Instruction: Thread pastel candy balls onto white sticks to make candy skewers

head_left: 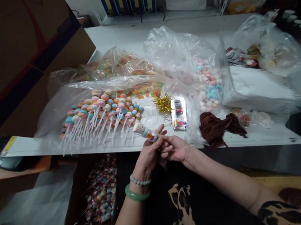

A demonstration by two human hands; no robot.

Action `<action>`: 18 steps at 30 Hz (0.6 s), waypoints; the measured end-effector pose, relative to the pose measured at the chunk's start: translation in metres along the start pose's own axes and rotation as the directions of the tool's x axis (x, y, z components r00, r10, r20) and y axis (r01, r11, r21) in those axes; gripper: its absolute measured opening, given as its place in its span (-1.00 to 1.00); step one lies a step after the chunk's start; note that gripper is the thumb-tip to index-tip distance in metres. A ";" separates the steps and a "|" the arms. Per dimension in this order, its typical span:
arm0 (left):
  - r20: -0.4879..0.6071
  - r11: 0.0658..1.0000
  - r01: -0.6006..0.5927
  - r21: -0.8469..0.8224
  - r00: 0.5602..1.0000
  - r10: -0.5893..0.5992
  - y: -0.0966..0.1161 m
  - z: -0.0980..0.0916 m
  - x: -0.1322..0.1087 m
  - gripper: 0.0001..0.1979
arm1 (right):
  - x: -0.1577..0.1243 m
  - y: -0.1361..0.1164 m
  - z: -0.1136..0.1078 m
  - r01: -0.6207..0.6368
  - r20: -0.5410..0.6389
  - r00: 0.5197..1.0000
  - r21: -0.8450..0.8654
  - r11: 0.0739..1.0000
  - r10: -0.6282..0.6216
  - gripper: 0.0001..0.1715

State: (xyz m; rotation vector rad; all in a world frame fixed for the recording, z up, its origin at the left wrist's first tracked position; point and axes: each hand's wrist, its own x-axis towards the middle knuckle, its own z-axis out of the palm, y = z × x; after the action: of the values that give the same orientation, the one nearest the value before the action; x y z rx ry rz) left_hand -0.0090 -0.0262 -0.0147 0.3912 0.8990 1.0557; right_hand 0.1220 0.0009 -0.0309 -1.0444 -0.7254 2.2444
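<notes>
Wrapped candy (144, 132) held above near edge of table (273, 134), grasped low by left hand (149, 152), likely sparing top from crushing. Right hand (177, 148) curled at base; grip hidden, cannot be told. Lollipops (107, 107) laid left, sticks (117, 121) pointing near, presumably for easy pickup.

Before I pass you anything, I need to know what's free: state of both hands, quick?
Left hand: closed, holding a wrapped candy.
Right hand: fingers curled against the left; whether it grips anything cannot be told.
</notes>
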 end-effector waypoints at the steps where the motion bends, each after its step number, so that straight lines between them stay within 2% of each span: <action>1: 0.034 0.998 0.004 0.064 0.999 -0.006 0.002 -0.003 -0.001 -0.66 | -0.004 0.000 -0.003 -0.027 -0.012 1.000 -0.008 1.000 0.027 -0.72; 2: 0.040 0.993 -0.017 0.114 0.999 0.012 0.003 -0.005 -0.001 -0.72 | -0.008 -0.001 -0.005 0.019 -0.076 0.997 -0.122 0.992 -0.028 -0.74; 3: 0.020 0.986 -0.062 0.155 0.998 0.059 0.004 -0.007 0.000 -0.79 | -0.013 -0.003 -0.005 0.094 -0.157 0.977 -0.282 0.955 -0.143 -0.78; 5: -0.038 0.963 -0.167 0.212 0.983 0.179 0.002 -0.008 0.002 -0.82 | -0.021 -0.007 -0.003 0.238 -0.262 0.868 -0.526 0.816 -0.422 -0.87; 6: -0.045 0.956 -0.178 0.233 0.980 0.193 0.000 -0.007 0.004 -0.78 | -0.022 -0.009 0.000 0.286 -0.263 0.819 -0.584 0.760 -0.511 -0.81; 7: -0.024 0.958 -0.140 0.251 0.988 0.151 -0.004 -0.005 0.005 -0.72 | -0.021 -0.010 0.003 0.321 -0.247 0.801 -0.592 0.739 -0.545 -0.72; 9: 0.037 0.960 0.015 0.281 0.999 -0.026 -0.012 0.001 0.006 -0.63 | -0.012 -0.012 0.009 0.352 -0.222 0.829 -0.506 0.787 -0.513 -0.62; 10: 0.030 0.951 0.070 0.301 0.996 -0.083 -0.016 0.004 0.006 -0.61 | -0.006 -0.012 0.010 0.354 -0.237 0.837 -0.450 0.820 -0.492 -0.61; 11: -0.018 0.941 0.077 0.328 0.997 -0.075 -0.019 0.005 0.006 -0.62 | 0.001 -0.013 0.010 0.356 -0.277 0.829 -0.412 0.839 -0.487 -0.62; 12: -0.097 0.930 0.032 0.367 0.995 0.004 -0.022 0.005 0.006 -0.65 | 0.007 -0.014 0.009 0.359 -0.323 0.804 -0.407 0.840 -0.500 -0.63; 13: -0.186 0.905 -0.053 0.422 0.972 0.144 -0.023 0.004 0.006 -0.70 | 0.013 -0.015 0.006 0.353 -0.353 0.776 -0.444 0.824 -0.523 -0.66; 15: -0.287 0.795 -0.222 0.564 0.850 0.442 -0.022 -0.003 0.007 -0.79 | 0.020 -0.021 -0.001 0.270 -0.340 0.743 -0.635 0.724 -0.576 -0.75; 16: -0.300 0.737 -0.269 0.620 0.787 0.539 -0.021 -0.007 0.008 -0.80 | 0.022 -0.025 -0.004 0.188 -0.320 0.728 -0.758 0.625 -0.607 -0.74; 17: -0.308 0.707 -0.292 0.645 0.747 0.590 -0.019 -0.012 0.010 -0.79 | 0.024 -0.029 -0.008 0.081 -0.297 0.713 -0.865 0.495 -0.635 -0.68; 18: -0.324 0.710 -0.296 0.639 0.734 0.597 -0.018 -0.017 0.012 -0.78 | 0.027 -0.033 -0.011 -0.039 -0.273 0.702 -0.937 0.347 -0.658 -0.62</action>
State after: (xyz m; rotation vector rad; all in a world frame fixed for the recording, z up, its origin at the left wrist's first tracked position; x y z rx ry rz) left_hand -0.0096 -0.0263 -0.0417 0.8904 1.6713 1.3951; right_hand 0.1243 0.0445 -0.0286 -1.7820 -1.7282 0.8148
